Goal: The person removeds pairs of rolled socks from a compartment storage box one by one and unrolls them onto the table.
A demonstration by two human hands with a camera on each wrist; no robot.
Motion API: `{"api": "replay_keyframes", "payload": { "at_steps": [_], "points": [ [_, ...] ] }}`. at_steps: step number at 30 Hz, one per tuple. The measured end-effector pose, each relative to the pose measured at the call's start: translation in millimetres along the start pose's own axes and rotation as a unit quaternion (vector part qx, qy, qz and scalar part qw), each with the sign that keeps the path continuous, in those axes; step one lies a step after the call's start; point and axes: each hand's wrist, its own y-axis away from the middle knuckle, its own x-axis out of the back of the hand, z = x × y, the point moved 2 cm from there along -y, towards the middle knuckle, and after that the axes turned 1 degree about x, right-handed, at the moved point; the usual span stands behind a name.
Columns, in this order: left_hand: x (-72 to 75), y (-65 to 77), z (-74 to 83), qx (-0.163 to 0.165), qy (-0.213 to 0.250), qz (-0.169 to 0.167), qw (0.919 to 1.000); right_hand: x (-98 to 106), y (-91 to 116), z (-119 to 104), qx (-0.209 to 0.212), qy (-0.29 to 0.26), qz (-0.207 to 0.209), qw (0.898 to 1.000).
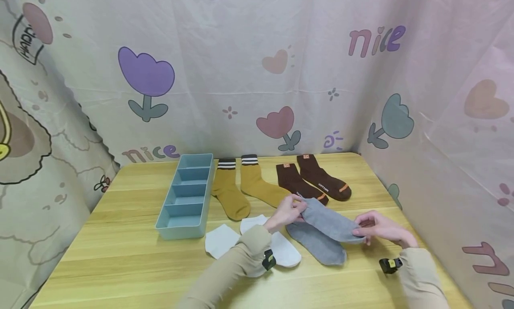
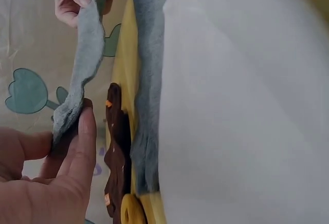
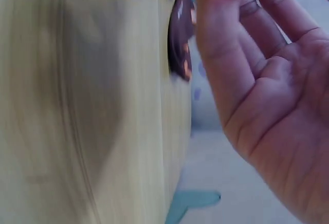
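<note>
One grey sock (image 1: 330,220) is stretched between my two hands, raised over the table. My left hand (image 1: 286,212) pinches its cuff end; in the left wrist view the thumb and fingers of the left hand (image 2: 56,170) grip the bunched fabric. The toe end is pinched by my right hand (image 1: 379,228). A second grey sock (image 1: 317,244) lies flat on the table beneath it. White socks (image 1: 286,250) lie under and beside my left forearm, partly hidden by the sleeve. In the right wrist view the right hand (image 3: 277,75) shows curled fingers, the sock out of sight.
A blue-grey box (image 1: 180,232) with several compartments stands left of the socks. Two mustard socks (image 1: 230,193) with striped cuffs and two dark brown socks (image 1: 321,177) lie along the back of the wooden table (image 1: 116,237). A printed curtain (image 1: 225,68) hangs behind.
</note>
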Motion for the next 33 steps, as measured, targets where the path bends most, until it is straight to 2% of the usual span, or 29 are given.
{"api": "replay_keyframes", "payload": {
  "at_steps": [4,7,10,13,14,17,22,24,26,28,33],
  "points": [
    [-12.0,-7.7,-0.4,-0.021,-0.042,0.011,0.9988,12,11,7,-0.036,0.016,0.012,0.999],
    [-20.4,-13.4,-2.2,-0.044,-0.088,0.022,0.9949,20,19,13,-0.068,0.030,0.025,0.997],
    [-27.1,-16.9,-3.6,-0.077,-0.181,0.038,0.9798,24,23,16,-0.096,0.050,0.041,0.993],
    [-32.9,-19.0,-3.9,-0.112,-0.274,0.054,0.9537,28,26,19,-0.116,0.073,0.057,0.989],
    [-34.8,-19.2,-3.7,-0.122,-0.295,0.057,0.9460,29,27,19,-0.121,0.081,0.062,0.987],
    [-40.7,-19.1,-2.8,-0.142,-0.335,0.055,0.9297,32,30,22,-0.134,0.103,0.074,0.983],
    [-46.4,-15.7,-2.6,-0.133,-0.372,0.035,0.9179,36,33,24,-0.141,0.122,0.083,0.979],
    [-45.4,-13.5,-0.6,-0.124,-0.380,0.026,0.9163,37,34,22,-0.131,0.141,0.093,0.977],
    [-42.0,-10.3,3.3,-0.114,-0.387,0.015,0.9148,39,34,19,-0.119,0.173,0.118,0.971],
    [-36.3,-6.1,8.9,-0.107,-0.390,-0.001,0.9148,39,33,14,-0.100,0.219,0.155,0.958],
    [-14.3,6.1,23.4,-0.069,-0.379,-0.039,0.9221,36,24,1,-0.066,0.321,0.254,0.910]
  ]
}}
